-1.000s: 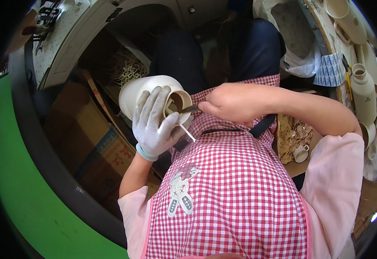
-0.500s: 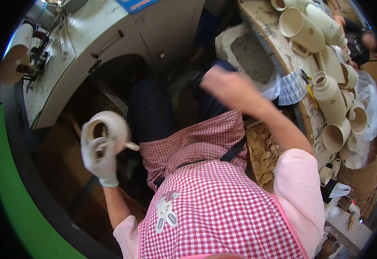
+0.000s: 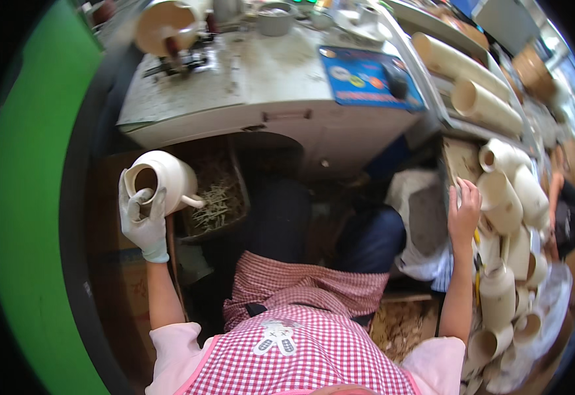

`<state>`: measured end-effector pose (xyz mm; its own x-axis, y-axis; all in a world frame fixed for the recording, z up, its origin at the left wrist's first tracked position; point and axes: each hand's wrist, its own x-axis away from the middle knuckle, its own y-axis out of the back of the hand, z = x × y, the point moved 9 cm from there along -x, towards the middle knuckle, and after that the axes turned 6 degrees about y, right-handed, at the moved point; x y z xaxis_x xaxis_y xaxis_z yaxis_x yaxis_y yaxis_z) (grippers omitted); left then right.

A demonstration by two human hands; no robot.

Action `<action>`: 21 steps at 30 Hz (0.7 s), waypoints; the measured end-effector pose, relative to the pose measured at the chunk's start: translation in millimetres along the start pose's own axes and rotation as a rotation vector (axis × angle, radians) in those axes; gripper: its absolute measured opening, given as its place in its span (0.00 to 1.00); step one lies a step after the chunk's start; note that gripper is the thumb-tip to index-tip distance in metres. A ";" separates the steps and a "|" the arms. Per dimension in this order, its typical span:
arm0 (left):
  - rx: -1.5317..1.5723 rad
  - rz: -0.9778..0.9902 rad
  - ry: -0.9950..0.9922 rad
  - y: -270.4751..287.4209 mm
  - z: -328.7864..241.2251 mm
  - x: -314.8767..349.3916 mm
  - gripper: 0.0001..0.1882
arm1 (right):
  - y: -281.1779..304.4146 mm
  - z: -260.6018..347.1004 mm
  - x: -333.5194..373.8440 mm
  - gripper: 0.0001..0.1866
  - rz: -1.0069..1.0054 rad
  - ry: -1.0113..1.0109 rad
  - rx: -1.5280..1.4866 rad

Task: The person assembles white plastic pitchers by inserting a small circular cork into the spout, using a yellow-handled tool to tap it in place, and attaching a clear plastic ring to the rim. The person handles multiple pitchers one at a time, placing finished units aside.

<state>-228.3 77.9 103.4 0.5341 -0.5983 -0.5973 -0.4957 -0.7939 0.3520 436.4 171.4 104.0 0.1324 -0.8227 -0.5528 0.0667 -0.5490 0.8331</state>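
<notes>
My left hand point(image 3: 141, 227), in a pale glove, grips a cream-coloured jug point(image 3: 177, 179) by its rim. The thumb reaches into the round mouth, which faces me, and a short handle or spout sticks out at the jug's lower right. Bare, my right hand point(image 3: 465, 209) is at the left edge of the workbench on the right, beside a worn board point(image 3: 460, 160). Its fingers are curled together around a small pale thing too little to identify. Just right of that hand lie cream flasks and cups, among them a wide cup point(image 3: 500, 203).
Beneath the jug stands a box of thin pale sticks point(image 3: 214, 209). A white cabinet top point(image 3: 281, 76) spans the far side, with a blue mat point(image 3: 360, 79) on it. Pale flakes fill a box point(image 3: 403, 322) below my right arm. Another person point(image 3: 567, 210) is at far right.
My view has turned right. My right hand has gone from above my lap to the bench edge on the right. The jug stays in my left hand.
</notes>
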 end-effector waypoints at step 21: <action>0.644 0.491 0.806 -24.5 17.5 94.4 0.02 | -55.5 493.8 -370.8 0.48 0.126 0.308 -0.446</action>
<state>-177.6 42.7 25.8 0.3543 -0.9087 0.2207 -0.9073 -0.3912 -0.1539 -104.8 434.3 253.9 0.4448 -0.7604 -0.4732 0.4352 -0.2783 0.8562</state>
